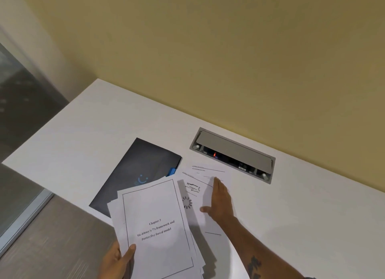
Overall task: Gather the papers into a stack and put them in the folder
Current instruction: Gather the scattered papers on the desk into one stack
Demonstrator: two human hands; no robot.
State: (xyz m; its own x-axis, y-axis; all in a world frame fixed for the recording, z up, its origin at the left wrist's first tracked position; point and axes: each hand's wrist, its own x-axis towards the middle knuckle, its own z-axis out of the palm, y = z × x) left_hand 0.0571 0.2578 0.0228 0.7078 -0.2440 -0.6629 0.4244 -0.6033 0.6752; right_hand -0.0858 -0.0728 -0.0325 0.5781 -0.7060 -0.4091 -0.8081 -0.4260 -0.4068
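Observation:
My left hand (119, 260) grips the lower left corner of a loose stack of white papers (156, 226), thumb on top; the top sheet reads "Chapter 3". The stack is lifted a little over the table's front edge and covers the near corner of a black folder (137, 170), which lies shut on the table with a blue tab at its right edge. My right hand (220, 201) lies flat, fingers together and extended, on loose printed sheets (200, 187) that rest on the table to the right of the stack.
The white table (312, 205) runs along a yellow wall. A grey cable and power box (232, 154) with its lid raised is set into the tabletop behind the loose sheets. To the left the table ends above a grey floor and a glass panel.

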